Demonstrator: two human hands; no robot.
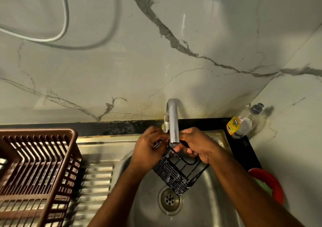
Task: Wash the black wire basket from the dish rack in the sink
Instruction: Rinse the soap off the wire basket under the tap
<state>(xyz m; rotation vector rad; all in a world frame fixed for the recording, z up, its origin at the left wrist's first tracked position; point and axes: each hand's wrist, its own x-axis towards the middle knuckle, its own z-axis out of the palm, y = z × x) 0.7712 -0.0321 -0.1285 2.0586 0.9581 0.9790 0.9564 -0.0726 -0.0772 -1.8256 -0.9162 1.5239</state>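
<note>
1. Both hands, left hand (pixel 148 148) and right hand (pixel 196 144), grip the black wire basket (pixel 177 174) over the sink (pixel 205 200).
2. The tap (pixel 172 120) spout hides some fingertips.
3. The brown dish rack (pixel 34 165) stands left; a soap bottle (pixel 242 122) right.

Dim overall, with a warm greenish-yellow cast. Brightest across the marble wall (pixel 174 35), falling off toward the lower corners. Soft double shadow behind the hanging hose (pixel 64 17); darker shadow beside the soap bottle (pixel 244 122) (cast to its right). Glare on the chrome tap (pixel 172 122) and striped highlights on the drainboard ridges (pixel 97 183). Slight motion blur on the black wire basket (pixel 176 172) and on the brown dish rack (pixel 34 165). Strong wide-angle bending of straight lines near the frame edges. Soft detail at the periphery.
</note>
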